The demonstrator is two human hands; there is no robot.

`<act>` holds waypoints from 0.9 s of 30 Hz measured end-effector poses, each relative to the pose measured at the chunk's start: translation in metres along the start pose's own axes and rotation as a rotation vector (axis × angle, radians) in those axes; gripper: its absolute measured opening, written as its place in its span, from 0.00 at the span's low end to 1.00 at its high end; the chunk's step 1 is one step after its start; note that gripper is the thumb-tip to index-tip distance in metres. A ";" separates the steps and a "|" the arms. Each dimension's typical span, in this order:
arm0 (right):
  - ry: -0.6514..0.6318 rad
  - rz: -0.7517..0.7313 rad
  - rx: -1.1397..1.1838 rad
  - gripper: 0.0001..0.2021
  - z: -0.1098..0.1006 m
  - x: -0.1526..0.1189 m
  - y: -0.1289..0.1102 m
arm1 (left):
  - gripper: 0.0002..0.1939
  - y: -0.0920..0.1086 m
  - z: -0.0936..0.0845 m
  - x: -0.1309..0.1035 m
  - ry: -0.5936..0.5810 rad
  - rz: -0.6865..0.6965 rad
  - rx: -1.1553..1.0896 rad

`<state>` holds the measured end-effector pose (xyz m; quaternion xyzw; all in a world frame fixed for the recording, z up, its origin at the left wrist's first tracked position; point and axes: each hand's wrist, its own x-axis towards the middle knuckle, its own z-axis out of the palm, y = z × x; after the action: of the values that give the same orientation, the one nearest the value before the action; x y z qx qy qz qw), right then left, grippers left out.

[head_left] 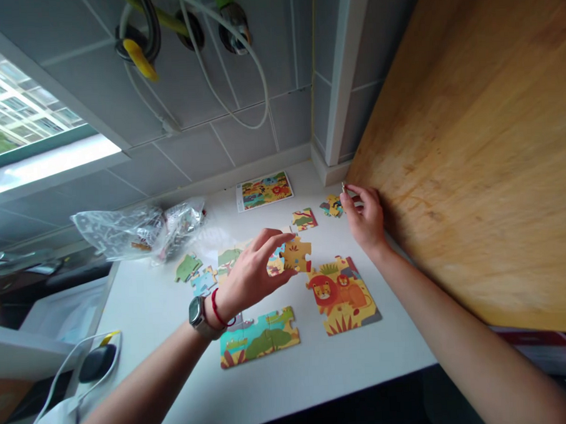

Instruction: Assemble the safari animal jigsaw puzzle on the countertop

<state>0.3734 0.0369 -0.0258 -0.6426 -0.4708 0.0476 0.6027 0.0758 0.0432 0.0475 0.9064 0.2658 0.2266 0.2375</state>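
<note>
Between the thumb and fingers of my left hand (255, 269) is a yellow puzzle piece (298, 254), held above the white table. My right hand (365, 216) pinches a small puzzle piece (344, 188), seen edge-on, beside a little pile of pieces (332, 206). A joined lion section (343, 297) lies below and right of the held yellow piece. Nearer the front is a joined green and turquoise section (260, 339). Another section (229, 259) is partly hidden behind my left hand. One loose piece (304, 219) lies between my hands.
A picture card (264, 191) lies near the wall. Crumpled clear plastic bags (138, 231) sit at the back left, with green and blue pieces (196, 275) in front. A wooden panel (472, 147) stands at the right. A black device (97, 362) with a cable is at the left.
</note>
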 end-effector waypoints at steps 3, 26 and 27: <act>-0.053 -0.008 -0.030 0.21 -0.001 0.000 -0.001 | 0.29 0.004 0.004 -0.016 0.007 -0.059 0.016; -0.289 -0.139 -0.260 0.16 0.004 -0.005 0.011 | 0.18 0.015 0.038 -0.061 -0.036 -0.101 0.142; -0.297 -0.143 -0.272 0.16 0.003 -0.005 0.009 | 0.18 0.015 0.039 -0.061 -0.033 -0.099 0.138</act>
<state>0.3732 0.0370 -0.0366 -0.6688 -0.6010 0.0348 0.4362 0.0562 -0.0161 0.0073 0.9099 0.3215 0.1806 0.1899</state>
